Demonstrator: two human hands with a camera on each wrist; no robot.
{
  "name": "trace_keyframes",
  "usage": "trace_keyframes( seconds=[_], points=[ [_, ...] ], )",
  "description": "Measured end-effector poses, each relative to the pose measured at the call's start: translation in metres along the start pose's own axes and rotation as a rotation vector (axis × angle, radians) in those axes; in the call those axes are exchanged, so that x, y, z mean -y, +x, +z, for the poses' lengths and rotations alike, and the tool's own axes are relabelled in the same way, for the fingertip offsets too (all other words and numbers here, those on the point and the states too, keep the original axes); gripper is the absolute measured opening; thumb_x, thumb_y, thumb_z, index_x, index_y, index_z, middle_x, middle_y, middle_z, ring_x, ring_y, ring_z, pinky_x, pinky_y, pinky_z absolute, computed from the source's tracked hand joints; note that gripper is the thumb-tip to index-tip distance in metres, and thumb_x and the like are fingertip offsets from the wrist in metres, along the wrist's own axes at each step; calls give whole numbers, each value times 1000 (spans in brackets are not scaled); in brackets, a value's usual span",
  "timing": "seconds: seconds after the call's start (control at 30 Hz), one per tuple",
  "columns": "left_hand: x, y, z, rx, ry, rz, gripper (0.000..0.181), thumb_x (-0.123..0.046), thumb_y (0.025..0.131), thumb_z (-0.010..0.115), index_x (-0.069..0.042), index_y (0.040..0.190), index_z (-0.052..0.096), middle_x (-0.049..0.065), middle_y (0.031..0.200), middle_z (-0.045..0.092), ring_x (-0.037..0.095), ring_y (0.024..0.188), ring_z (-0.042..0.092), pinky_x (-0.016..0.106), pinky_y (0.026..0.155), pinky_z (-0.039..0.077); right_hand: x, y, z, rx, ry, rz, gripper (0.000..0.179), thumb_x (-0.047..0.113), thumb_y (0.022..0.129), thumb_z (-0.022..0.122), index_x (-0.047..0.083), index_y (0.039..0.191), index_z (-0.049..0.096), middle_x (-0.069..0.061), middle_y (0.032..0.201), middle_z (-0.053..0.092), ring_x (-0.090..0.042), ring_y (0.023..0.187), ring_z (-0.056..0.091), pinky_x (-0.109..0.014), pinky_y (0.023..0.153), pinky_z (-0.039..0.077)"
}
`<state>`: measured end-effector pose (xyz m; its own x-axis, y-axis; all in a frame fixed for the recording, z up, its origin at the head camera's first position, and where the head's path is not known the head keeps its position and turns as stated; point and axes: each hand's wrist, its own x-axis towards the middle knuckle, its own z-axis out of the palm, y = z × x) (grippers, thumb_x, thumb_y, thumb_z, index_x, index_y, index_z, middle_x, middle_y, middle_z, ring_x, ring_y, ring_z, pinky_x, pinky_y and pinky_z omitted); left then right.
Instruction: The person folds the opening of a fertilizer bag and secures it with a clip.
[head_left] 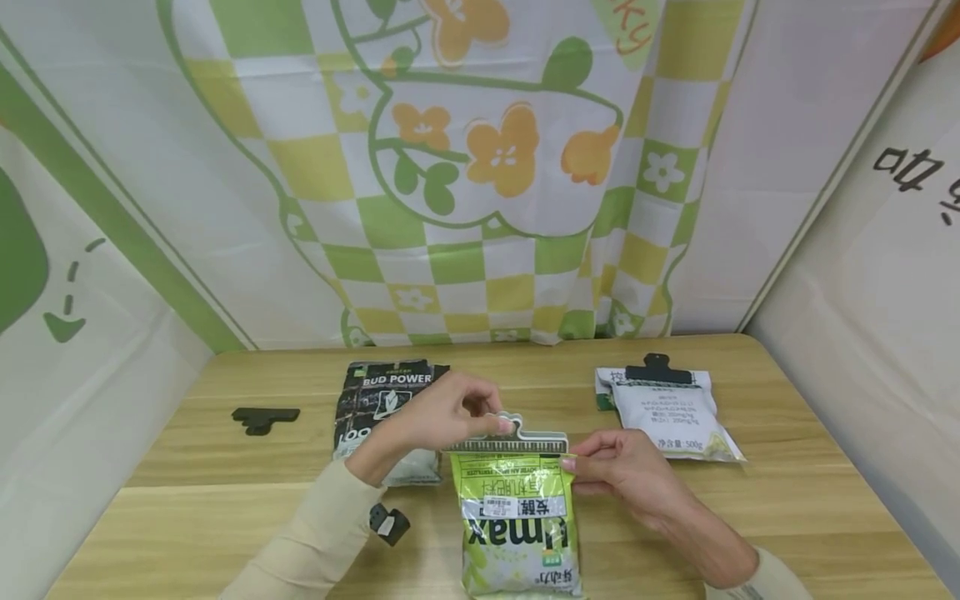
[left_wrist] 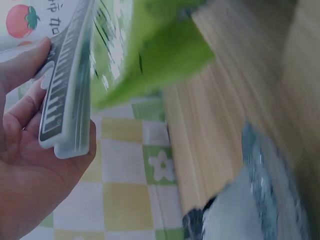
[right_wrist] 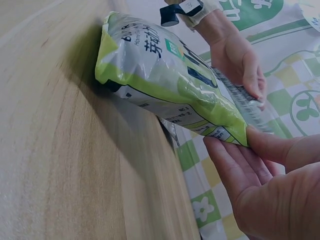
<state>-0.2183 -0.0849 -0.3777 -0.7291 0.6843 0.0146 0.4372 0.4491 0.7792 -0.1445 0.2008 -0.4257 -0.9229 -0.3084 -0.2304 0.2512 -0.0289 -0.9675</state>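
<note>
My left hand [head_left: 457,417] pinches a wide clip with a piano-key pattern [head_left: 517,442], thumb on its front and fingers behind. The clip lies along the top edge of a green and white fertilizer bag [head_left: 517,533], which appears upside down in the head view. Its long pale jaws [left_wrist: 75,130] show edge-on beside the bag in the left wrist view. At the bag's upper right corner, my right hand [head_left: 630,475] pinches the film between thumb and fingers [right_wrist: 235,165]. The bag's plump lower end leans toward me, close over the table.
A black "BUD POWER" bag [head_left: 390,408] lies behind my left hand. Farther left is a black clip [head_left: 264,419]. At the back right, a white bag [head_left: 667,417] carries another black clip [head_left: 658,372]. A patterned cloth [head_left: 495,267] hangs behind the wooden table [head_left: 187,492].
</note>
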Motion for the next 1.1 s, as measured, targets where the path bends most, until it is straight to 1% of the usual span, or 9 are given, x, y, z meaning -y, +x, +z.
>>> trace_keyframes(
  seconds=[0.1,0.23,0.4,0.5,0.67,0.8,0.93,1.0,1.1],
  points=[
    [3,-3,-4,-12,9,9,15,-30,95,78,-19,86,74,-5,80,69,10,71,60,25,71,53,2,0,1,5,-4,-2,9,4,91,78,2,96,71,-2,88,81,-16,87,79,-39,86,67],
    [7,-4,-6,13,-6,16,17,-32,96,77,-18,88,74,-4,83,72,12,75,64,26,77,57,3,1,1,-1,-6,-5,9,2,91,78,1,96,71,-3,90,79,-16,87,79,-38,86,67],
    [10,-5,-4,34,-25,-5,19,-32,96,77,-17,85,72,-5,80,68,12,74,60,26,74,53,2,2,1,-1,-5,-14,8,2,92,77,0,97,71,-1,91,79,-14,86,78,-37,85,67],
    [11,-4,-2,52,-31,-21,20,-31,96,77,-17,84,71,-6,78,65,11,74,57,25,71,50,2,2,0,-2,-7,-18,12,2,93,75,-4,102,70,-2,93,80,-15,87,79,-37,85,67],
    [14,-2,0,62,-44,-23,19,-30,96,77,-16,84,72,-6,78,65,11,73,56,24,70,50,2,2,0,-9,-3,-15,21,1,94,73,-11,110,66,-5,95,80,-17,87,79,-38,86,67],
    [18,0,4,59,-94,-40,18,-28,96,77,-14,86,72,-5,78,65,12,73,55,24,70,50,2,1,1,-13,10,2,20,2,96,71,-9,111,66,-5,96,79,-18,86,79,-38,86,67],
    [23,-1,12,39,-163,-94,15,-28,95,78,-15,88,74,-6,79,63,11,72,52,22,69,47,2,0,3,-20,23,11,17,2,96,70,-6,111,66,-5,96,77,-19,85,78,-37,85,67],
    [25,-2,16,26,-195,-107,15,-28,95,78,-15,90,74,-5,80,63,10,72,51,22,69,47,1,0,3,-28,32,11,15,1,96,70,-5,109,66,-6,96,77,-18,85,78,-36,84,67],
    [26,-1,21,8,-207,-86,14,-27,95,78,-14,91,75,-6,80,63,9,71,51,22,69,47,1,0,3,-41,42,12,11,-3,96,67,-6,107,65,-7,97,77,-19,85,78,-35,84,67]
  ],
)
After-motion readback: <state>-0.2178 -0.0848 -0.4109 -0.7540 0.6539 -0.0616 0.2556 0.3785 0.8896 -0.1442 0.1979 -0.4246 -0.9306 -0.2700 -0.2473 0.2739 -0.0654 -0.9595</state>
